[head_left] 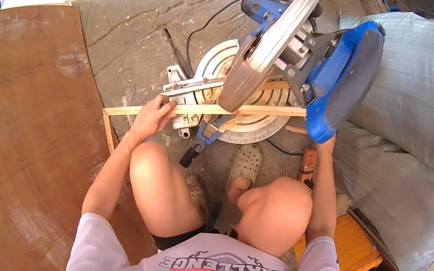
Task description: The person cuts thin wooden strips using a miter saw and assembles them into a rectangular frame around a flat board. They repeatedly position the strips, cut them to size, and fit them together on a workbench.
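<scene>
A miter saw (271, 40) with blue housing stands on the floor before me, its head raised toward me and its round slotted base (246, 132) beneath. A thin wooden strip (190, 108) lies across the base, under the blade guard. My left hand (153, 117) grips this strip near the metal fence (194, 86), left of the blade. At its left end the strip meets another strip (109, 131) in a corner. My right hand (328, 145) reaches up behind the blue saw handle (342, 82); its fingers are hidden, so what they hold does not show.
A large brown board (17, 117) covers the left side. Silvery sheeting (415, 95) drapes over something at right, above an orange wooden stool or box (345, 245). A red-brown block with holes (309, 164) lies near my right wrist. A black cable (205, 23) runs behind the saw.
</scene>
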### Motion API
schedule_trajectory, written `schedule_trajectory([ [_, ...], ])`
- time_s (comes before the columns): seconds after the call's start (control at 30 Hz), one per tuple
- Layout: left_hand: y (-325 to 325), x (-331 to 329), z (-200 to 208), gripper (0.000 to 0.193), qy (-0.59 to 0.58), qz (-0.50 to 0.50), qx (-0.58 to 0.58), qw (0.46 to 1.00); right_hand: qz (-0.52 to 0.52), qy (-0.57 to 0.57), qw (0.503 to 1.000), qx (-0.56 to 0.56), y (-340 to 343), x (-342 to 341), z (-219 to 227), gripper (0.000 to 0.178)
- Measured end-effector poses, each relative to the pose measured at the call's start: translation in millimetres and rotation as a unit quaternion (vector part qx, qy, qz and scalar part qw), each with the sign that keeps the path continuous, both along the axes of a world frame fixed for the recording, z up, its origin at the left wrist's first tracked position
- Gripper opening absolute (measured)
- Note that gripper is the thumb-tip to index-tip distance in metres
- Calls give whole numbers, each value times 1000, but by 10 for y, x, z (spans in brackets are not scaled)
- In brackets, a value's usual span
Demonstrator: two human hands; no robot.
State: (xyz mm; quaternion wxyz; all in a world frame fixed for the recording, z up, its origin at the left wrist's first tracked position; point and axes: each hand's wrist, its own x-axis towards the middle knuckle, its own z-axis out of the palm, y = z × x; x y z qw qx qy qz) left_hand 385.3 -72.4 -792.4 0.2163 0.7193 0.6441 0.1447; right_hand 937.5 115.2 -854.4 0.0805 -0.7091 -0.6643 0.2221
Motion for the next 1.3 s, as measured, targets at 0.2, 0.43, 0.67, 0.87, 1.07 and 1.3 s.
schedule_trajectory([
  [0.2,-129,148,-175,37,8,3,79,997,-101,-95,983,-122,-882,282,442,30],
  [0.43,100,274,-346,70,124,-85,91,984,-257,-210,898,-290,-2141,1075,194,41],
  [0.67,191,415,-542,78,245,-147,103,953,-275,-153,882,-352,-2153,1278,630,43],
  [0.87,146,384,-648,58,294,-106,144,939,-176,19,945,-275,-1121,450,1896,45],
  [1.07,444,413,-607,54,329,-143,224,906,153,26,965,-211,-225,-810,2989,37],
  [1.3,559,331,-464,56,227,-157,122,953,356,-107,878,-302,309,-1221,1612,47],
])
